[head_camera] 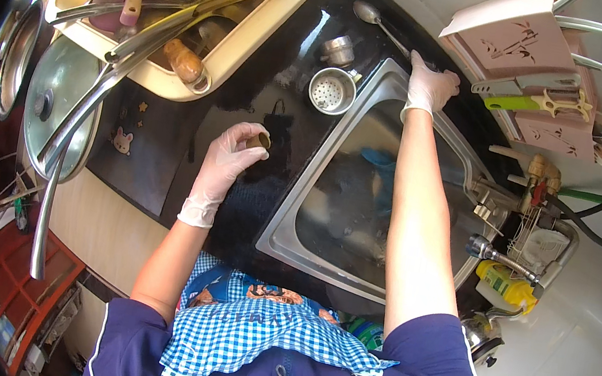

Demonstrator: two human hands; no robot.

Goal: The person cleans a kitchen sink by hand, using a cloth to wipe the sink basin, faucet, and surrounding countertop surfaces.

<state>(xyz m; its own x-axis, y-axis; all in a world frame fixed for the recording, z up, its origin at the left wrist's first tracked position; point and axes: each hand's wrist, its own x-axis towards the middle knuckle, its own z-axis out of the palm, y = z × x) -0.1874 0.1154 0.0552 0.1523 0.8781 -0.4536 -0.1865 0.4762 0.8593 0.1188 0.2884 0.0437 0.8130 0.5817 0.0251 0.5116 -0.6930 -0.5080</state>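
My left hand (228, 164), in a clear glove, grips a small brownish cylindrical piece (259, 141) above the black countertop. My right hand (430, 86), gloved too, reaches past the sink's far corner; its fingertips are at the handle end of a metal spoon (367, 13), and whether they grip it I cannot tell. Between the hands, a metal cup with a perforated bottom (331, 91) stands by the sink rim. A smaller metal cup-like part (338, 50) lies just beyond it. Under my right forearm is the steel sink (297, 211), with cloudy water and something blue inside.
A cream dish rack (147, 75) with pans and utensils stands at upper left, a glass lid (62, 109) beside it. Pink utensil holders (512, 44) hang at upper right. The faucet (536, 178), a flexible spout (502, 258) and a yellow bottle (507, 284) are right of the sink.
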